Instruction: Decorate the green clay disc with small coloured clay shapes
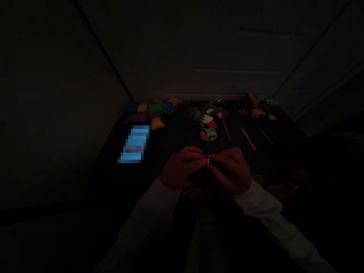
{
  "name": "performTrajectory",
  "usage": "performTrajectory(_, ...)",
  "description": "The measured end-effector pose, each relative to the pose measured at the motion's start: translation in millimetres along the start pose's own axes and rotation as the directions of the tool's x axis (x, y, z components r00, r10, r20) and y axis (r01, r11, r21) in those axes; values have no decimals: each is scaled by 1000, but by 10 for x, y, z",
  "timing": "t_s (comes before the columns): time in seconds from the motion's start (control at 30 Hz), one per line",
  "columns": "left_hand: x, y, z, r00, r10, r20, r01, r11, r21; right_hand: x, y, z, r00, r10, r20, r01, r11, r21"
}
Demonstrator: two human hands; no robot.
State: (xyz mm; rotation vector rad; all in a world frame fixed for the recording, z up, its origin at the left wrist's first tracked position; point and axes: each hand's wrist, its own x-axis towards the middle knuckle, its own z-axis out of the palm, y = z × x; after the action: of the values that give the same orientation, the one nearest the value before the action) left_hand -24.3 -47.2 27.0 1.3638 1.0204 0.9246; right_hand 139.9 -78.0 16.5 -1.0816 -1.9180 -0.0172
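My left hand (178,168) and right hand (236,170) pinch a small white piece (208,161) between them.
Beyond them lie a round patterned disc (209,134), a slim pink knife (248,138) and colourful filled bags (155,109).

Dark surface (182,138): lit blue screen (135,144) left, coloured packets (155,109) back left, green decorated disc (209,134) centre, pink stick (226,131), pink knife-shaped tool (248,138), dim slim tool (265,135), colourful pieces (256,112) back right.

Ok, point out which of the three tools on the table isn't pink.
The rightmost, the grey tool: it looks dark grey in this dim light, while the stick and knife to its left are pink.
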Motion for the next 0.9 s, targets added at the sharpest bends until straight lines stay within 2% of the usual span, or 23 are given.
performTrajectory(0.9, 8, -32, 6, 1000, 11, 12, -11, 1000, 9, 8, 22, 4, 1000, -25, 10, 25, 999, -21)
